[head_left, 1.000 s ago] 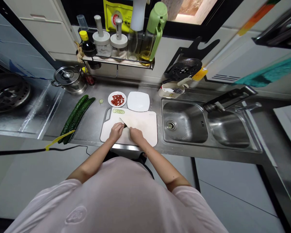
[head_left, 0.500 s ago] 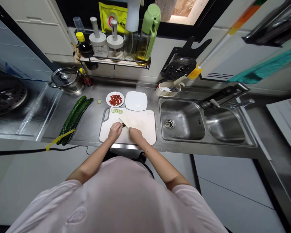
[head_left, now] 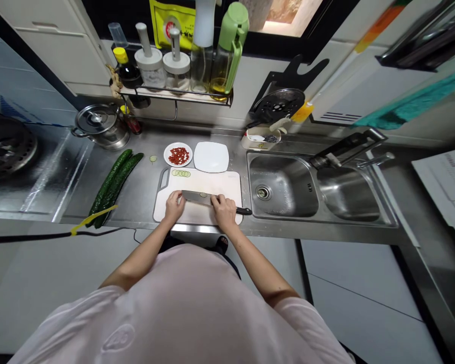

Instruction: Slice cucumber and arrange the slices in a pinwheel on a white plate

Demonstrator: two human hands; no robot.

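A kitchen knife [head_left: 196,197] is held flat, blade to the left and black handle to the right, over the white cutting board [head_left: 197,217]. One thin cucumber slice [head_left: 203,194] lies on its blade. My left hand [head_left: 174,206] is closed at the blade's tip. My right hand [head_left: 224,210] is closed on the blade near the handle, and the handle sticks out past it. Several overlapping cucumber slices [head_left: 181,173] lie at the board's upper left. Whether my left palm hides anything, I cannot tell.
Two whole cucumbers [head_left: 114,187] and a loose slice [head_left: 152,158] lie left of the board. Behind it stand a plate of chopped red pieces [head_left: 178,155] and a white square plate [head_left: 211,156]. A steel pot [head_left: 100,126] is back left; a double sink [head_left: 284,184] is right.
The knife has turned from a slant to nearly level across the board, with a slice now on its blade. My right hand has shifted right, off the handle; my left has moved slightly left.
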